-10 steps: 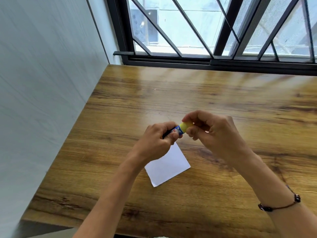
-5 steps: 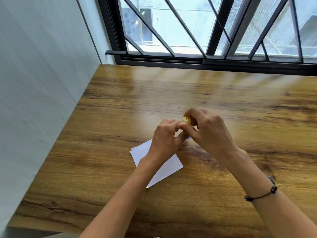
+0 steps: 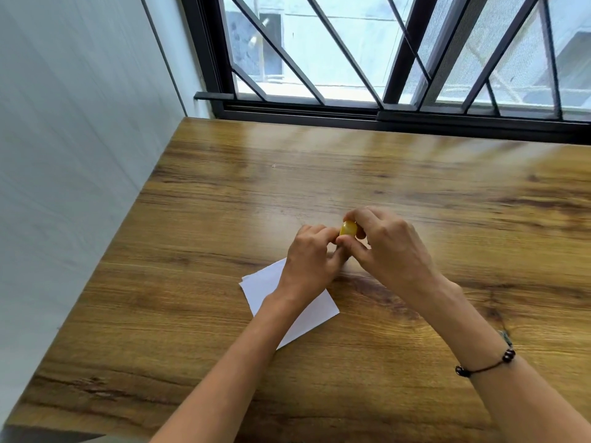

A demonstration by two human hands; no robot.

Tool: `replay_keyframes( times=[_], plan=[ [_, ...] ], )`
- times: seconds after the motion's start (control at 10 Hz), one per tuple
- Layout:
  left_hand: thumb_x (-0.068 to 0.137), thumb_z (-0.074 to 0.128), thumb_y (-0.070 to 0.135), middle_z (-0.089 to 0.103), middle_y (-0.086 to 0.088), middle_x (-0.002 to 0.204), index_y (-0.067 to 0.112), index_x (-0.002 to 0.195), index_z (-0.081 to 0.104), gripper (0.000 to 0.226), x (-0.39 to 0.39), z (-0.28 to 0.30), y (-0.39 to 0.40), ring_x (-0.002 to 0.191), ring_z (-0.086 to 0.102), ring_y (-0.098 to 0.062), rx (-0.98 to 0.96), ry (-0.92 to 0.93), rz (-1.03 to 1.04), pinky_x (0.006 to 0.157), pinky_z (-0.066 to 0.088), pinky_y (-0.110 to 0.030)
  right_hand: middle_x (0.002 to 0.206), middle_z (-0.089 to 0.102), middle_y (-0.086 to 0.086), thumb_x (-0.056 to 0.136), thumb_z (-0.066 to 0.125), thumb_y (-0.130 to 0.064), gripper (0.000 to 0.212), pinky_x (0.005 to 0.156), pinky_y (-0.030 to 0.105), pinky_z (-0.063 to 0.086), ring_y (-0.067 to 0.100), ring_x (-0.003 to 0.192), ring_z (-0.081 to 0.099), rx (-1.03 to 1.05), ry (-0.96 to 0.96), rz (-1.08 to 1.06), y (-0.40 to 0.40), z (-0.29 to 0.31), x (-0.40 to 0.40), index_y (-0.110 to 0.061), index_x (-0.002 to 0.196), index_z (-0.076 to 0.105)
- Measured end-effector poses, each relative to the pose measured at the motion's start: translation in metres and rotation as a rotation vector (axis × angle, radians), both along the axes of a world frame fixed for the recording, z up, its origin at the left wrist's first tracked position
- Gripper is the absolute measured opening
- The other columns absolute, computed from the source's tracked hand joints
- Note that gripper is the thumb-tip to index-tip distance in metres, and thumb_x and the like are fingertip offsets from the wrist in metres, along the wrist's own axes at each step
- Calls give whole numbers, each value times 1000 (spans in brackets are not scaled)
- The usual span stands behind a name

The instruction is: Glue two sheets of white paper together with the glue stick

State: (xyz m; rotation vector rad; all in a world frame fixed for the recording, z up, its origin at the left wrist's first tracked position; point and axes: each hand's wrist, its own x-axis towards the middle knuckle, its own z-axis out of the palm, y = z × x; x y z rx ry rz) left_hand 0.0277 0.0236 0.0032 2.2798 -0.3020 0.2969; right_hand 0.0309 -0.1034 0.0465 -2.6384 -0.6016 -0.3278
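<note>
Both hands meet over the middle of the wooden table (image 3: 198, 219). My left hand (image 3: 311, 259) wraps around the body of the glue stick, which its fingers hide. My right hand (image 3: 388, 247) pinches the yellow cap (image 3: 348, 228) of the glue stick, whose round end faces the camera. White paper (image 3: 260, 282) lies flat on the table under my left wrist, with a second edge peeking out at its left corner. Part of the paper is covered by my left forearm.
A pale wall runs along the table's left edge. A black-framed window with diagonal bars (image 3: 383, 110) closes off the far side. A dark beaded bracelet (image 3: 486, 362) sits on my right wrist.
The glue stick has turned from lying sideways, blue body showing, to cap end pointing at the camera. Both hands closed tighter around it. The camera view shifted, so the paper's left corner shows.
</note>
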Motion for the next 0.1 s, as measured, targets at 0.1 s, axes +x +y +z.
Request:
replay_keyframes(
  times=[0.1],
  plan=[
    [82, 60, 19, 66, -11, 85, 7, 97, 66, 20, -1, 0, 3, 76, 42, -16, 23, 51, -7, 68, 24, -18, 85, 64, 8, 80, 66, -28, 30, 62, 27, 35, 23, 76, 56, -25, 20, -4, -3, 3, 0, -6, 101, 60]
  ],
)
